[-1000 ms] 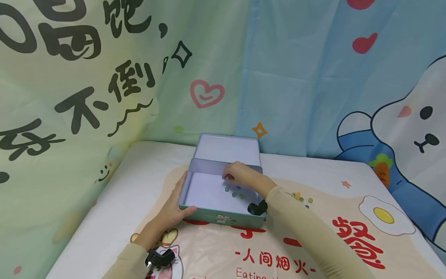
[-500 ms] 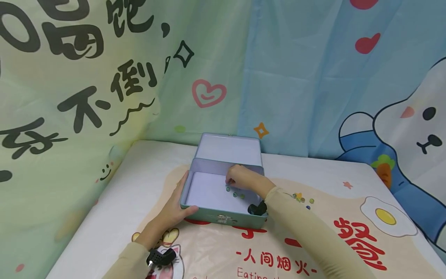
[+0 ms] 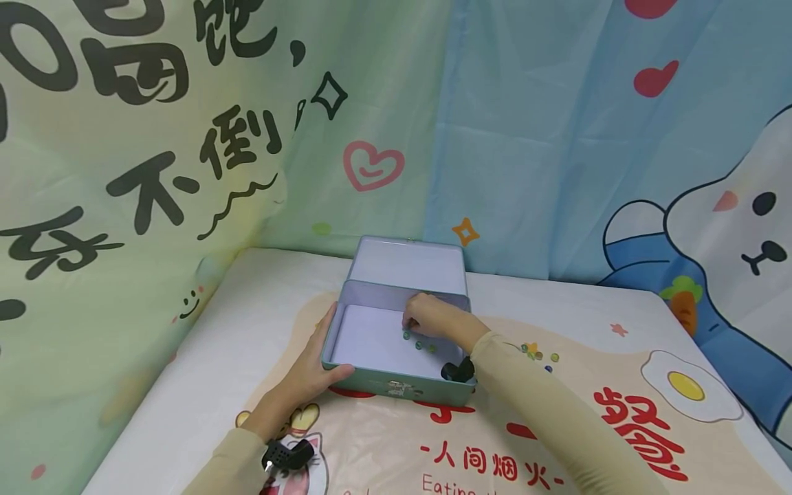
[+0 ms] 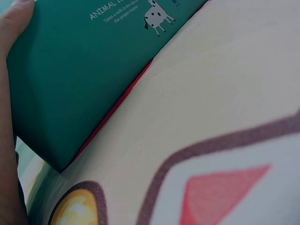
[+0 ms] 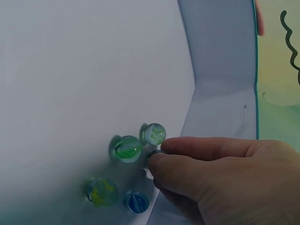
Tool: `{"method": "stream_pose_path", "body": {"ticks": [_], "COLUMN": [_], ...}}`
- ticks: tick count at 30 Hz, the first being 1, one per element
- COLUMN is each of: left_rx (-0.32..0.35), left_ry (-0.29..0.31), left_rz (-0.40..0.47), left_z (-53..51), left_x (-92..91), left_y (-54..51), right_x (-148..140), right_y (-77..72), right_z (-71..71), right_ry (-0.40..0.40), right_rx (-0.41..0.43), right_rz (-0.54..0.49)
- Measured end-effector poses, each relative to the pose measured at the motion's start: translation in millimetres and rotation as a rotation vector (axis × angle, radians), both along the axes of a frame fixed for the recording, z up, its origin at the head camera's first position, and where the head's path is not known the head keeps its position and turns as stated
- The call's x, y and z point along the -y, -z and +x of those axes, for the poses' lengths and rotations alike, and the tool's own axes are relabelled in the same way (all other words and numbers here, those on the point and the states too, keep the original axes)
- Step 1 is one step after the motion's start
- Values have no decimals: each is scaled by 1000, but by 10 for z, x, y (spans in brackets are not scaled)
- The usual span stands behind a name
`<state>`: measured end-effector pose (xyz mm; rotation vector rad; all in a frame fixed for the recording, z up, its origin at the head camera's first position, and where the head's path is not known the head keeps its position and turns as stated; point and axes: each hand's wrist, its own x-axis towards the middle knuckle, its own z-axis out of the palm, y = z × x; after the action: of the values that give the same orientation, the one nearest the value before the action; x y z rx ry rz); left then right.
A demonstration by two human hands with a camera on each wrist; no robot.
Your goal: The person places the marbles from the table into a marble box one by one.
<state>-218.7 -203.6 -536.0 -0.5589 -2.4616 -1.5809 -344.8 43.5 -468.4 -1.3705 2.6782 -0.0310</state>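
Note:
A green tin box (image 3: 396,387) with a pale inside lies on the table, its lid (image 3: 408,265) tipped open at the back. My left hand (image 3: 309,364) holds its near left corner, thumb (image 4: 14,23) over the front wall and fingers along the left side. Inside the box, my right hand (image 5: 225,168) pinches a marble (image 5: 157,153), mostly hidden by the fingertips. Close by on the floor of the box lie a green-swirl marble (image 5: 127,149), a clear green one (image 5: 154,134), a yellow-green one (image 5: 102,192) and a blue one (image 5: 137,202).
More marbles (image 3: 554,357) lie on the printed tablecloth (image 3: 482,440) right of the box, near my right forearm. A patterned curtain (image 3: 507,151) hangs close behind the table and along its left side.
My right hand has come down slightly toward the near marbles in the box and covers the blue one in the head view. My left hand keeps its hold on the box.

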Motion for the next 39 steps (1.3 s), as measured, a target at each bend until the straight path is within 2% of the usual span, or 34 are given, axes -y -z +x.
{"method": "stream_pose_path", "body": {"ticks": [8, 15, 17, 25, 31, 35, 39], "left_rx": [-8, -17, -17, -15, -14, -12, -7], "left_ry": [0, 8, 11, 11, 8, 5, 10], "left_rz": [-1, -6, -4, 0, 8, 5, -1], "left_z": [-5, -27, -30, -26, -27, -25, -15], "left_x": [0, -5, -9, 1, -8, -14, -2], "left_y": [12, 27, 19, 33, 46, 32, 22], "right_x": [-25, -80, -101, -217, -330, -420, -531], "right_y": [-79, -195, -246, -401, -478, -526, -574], "right_z": [12, 33, 45, 97, 167, 229, 319], "right_ry": [11, 108, 111, 17, 29, 27, 58], "right_rx": [12, 78, 78, -12, 12, -15, -52], "right_rz": [-8, -29, -41, -136, -215, -255, -304]}}
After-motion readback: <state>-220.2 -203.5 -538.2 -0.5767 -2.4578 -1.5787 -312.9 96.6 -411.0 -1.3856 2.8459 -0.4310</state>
